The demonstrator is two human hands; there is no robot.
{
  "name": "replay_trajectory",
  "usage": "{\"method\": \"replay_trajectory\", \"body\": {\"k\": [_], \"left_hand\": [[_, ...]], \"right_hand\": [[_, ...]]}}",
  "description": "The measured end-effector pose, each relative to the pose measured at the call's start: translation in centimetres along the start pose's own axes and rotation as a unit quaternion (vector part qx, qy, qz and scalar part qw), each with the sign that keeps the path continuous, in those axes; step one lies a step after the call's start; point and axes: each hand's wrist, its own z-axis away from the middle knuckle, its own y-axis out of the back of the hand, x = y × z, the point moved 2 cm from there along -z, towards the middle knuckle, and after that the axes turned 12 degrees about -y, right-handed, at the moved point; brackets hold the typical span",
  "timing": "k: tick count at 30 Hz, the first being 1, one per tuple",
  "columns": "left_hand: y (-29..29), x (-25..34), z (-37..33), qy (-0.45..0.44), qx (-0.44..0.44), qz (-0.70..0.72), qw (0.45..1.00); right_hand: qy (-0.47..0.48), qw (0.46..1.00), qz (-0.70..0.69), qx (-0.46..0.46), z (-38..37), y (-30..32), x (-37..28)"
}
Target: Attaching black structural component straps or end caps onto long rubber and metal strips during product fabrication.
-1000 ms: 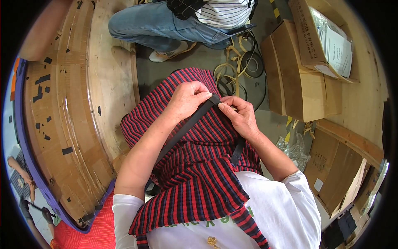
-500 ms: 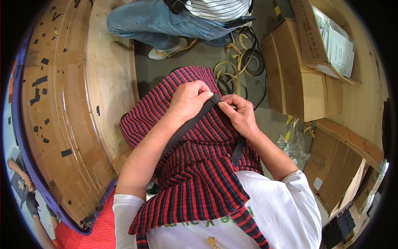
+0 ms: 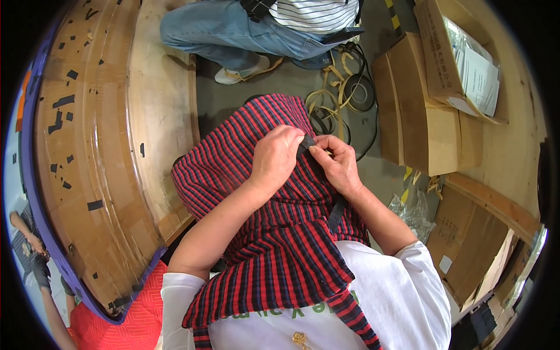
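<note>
Over my lap, the red-and-black striped apron (image 3: 239, 140) lies in folds. Both hands meet just above it, closed on the end of a flat black strip (image 3: 307, 142). My left hand (image 3: 274, 156) pinches the strip from the left with its fingers curled. From the right, my right hand (image 3: 337, 165) holds it between thumb and forefinger. My left hand and forearm hide the rest of the strip. Another short black band (image 3: 336, 216) rests on the apron beside my right forearm.
Left stands a cardboard-covered bench (image 3: 87, 146) dotted with black scraps. Ahead, a person in jeans (image 3: 221, 35) sits close by. Cords and yellow straps (image 3: 326, 99) tangle on the floor. Cardboard boxes (image 3: 417, 111) stack at the right, near crumpled clear plastic (image 3: 417, 213).
My left hand has shifted slightly right and down and turned, so the black strip's long part, visible before, is now hidden. The right hand has barely moved.
</note>
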Motion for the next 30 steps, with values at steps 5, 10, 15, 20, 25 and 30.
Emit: {"method": "replay_trajectory", "body": {"k": [5, 10, 15, 20, 25, 30], "left_hand": [[-0.3, 1.3, 1.3, -0.07, 0.031, -0.035, 0.996], [-0.6, 0.7, 1.1, -0.032, -0.009, -0.041, 0.999], [1.6, 2.1, 1.5, 0.079, -0.001, 0.081, 0.994], [4.1, 2.6, 3.0, 0.027, 0.059, 0.179, 0.982], [6.3, 3.8, 4.5, 0.035, 0.121, 0.368, 0.921], [7.4, 4.2, 4.7, 0.058, 0.178, 0.367, 0.911]], "right_hand": [[0.019, 1.0, -0.003, 0.015, 0.1, 0.0, 0.3], [0.049, 0.998, 0.032, 0.001, -0.1, -0.1, 0.3], [0.058, 0.995, 0.055, -0.059, 0.6, -0.2, -2.9], [0.044, 0.985, 0.025, -0.164, 1.3, -1.2, -6.4], [0.097, 0.972, 0.117, -0.178, 2.3, -1.9, -9.1], [0.167, 0.96, 0.178, -0.139, 3.0, -1.8, -9.7]]}}
